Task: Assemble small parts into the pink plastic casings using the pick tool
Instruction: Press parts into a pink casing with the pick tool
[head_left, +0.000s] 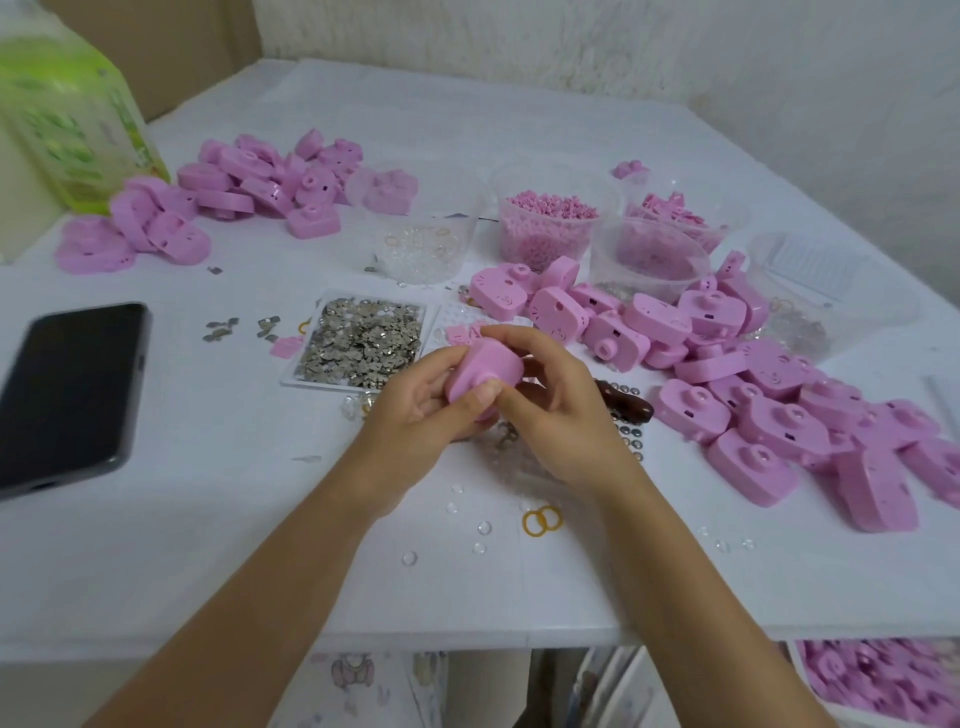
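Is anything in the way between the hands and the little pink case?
Nothing visible is. The left hand and the right hand both grip the pink casing directly, holding it above the table.

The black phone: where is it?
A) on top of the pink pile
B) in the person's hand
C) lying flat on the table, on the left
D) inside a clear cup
C: the black phone lies flat on the white table, left of the left hand and right hand, which both hold a pink casing.
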